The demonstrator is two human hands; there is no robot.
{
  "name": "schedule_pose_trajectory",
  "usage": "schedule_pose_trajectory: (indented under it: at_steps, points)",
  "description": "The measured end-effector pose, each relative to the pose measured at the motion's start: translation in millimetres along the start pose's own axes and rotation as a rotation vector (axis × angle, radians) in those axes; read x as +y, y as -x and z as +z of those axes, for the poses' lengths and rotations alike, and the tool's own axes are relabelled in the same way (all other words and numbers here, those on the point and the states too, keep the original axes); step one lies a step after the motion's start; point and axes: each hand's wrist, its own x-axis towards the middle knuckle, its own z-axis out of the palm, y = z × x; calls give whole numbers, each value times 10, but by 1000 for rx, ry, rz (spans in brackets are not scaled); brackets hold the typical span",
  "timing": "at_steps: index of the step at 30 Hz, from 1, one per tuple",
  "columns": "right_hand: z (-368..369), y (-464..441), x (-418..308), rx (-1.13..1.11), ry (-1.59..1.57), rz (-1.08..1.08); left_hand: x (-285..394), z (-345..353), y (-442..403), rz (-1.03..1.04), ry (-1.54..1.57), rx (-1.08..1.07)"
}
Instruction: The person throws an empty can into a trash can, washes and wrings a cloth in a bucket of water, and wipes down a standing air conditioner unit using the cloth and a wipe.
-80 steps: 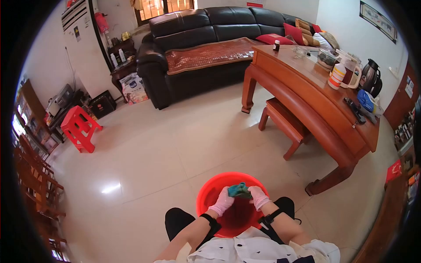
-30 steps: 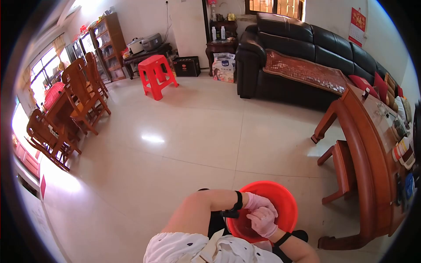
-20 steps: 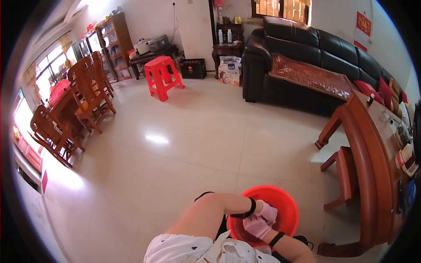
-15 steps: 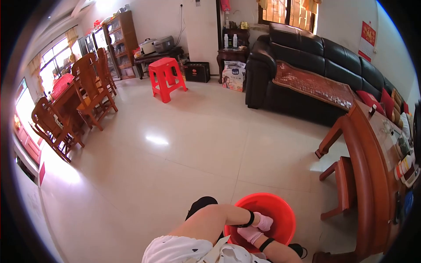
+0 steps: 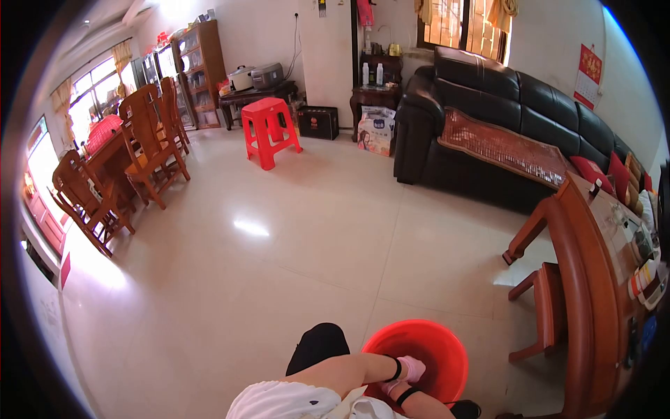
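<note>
A red plastic bucket (image 5: 453,363) stands low at the bottom of the head view. Both my hands are inside its opening, covered in pale pink that looks like gloves, with black straps round the wrists. My left hand (image 5: 413,369) is over the middle of the bucket. My right hand (image 5: 391,386) is just below and left of it, partly hidden by the left forearm. The hands are close together, but I cannot tell whether they touch. Their fingers are too small and covered to make out, and nothing held can be named.
A black-clad knee (image 5: 319,346) is left of the bucket. A wooden table (image 5: 583,300) and a low wooden stool (image 5: 548,307) stand at the right. Farther off are a red plastic stool (image 5: 269,129), a black sofa (image 5: 481,91) and wooden dining chairs (image 5: 150,150).
The view has shifted slightly, so the room and bucket appear a little lower. The right hand is now more hidden behind the left forearm, and more of the black-clad knee shows.
</note>
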Motion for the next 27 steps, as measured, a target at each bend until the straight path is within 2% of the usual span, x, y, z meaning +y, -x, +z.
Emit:
schedule_pose_trajectory:
  at_steps: [11,13,14,15,17,18,19,20,21,22,23,24,25,26,27]
  points:
    - [43,182,164,-170,481,-261,-85,171,-226,45,70,-64]
    - [64,190,211,-229,529,-271,-272,-65,-263,28,267,-295]
    - [70,202,246,-233,536,-254,-391,-182,-280,40,466,-310]
    - [21,179,265,-164,492,-193,-491,-309,-251,46,670,-331]
    - [-306,13,194,460,114,-3,-555,-643,-6,-38,1175,-434]
    - [-596,-30,172,411,-33,95,-720,-545,-115,334,1066,-333]
    - [-934,-99,78,364,-193,201,-821,-490,-107,596,892,-212]
    - [-937,-128,67,647,-327,379,-918,-445,-95,828,723,-43]
    - [-851,-111,78,929,-433,576,-906,-485,28,770,858,-105]
    - [-915,-113,97,946,-678,822,-893,-526,151,707,996,-159]
    - [-955,-72,106,965,-919,1071,-831,-549,289,382,1441,-489]
    - [-797,103,187,844,-752,957,-737,-670,408,146,1620,-533]
    - [-854,184,169,702,-870,1095,-617,-719,528,-113,1763,-571]
    - [-908,270,148,539,-971,1228,-539,-611,589,-59,1578,-326]
    - [-1117,199,158,333,-1352,1583,-485,-524,630,6,1379,-77]
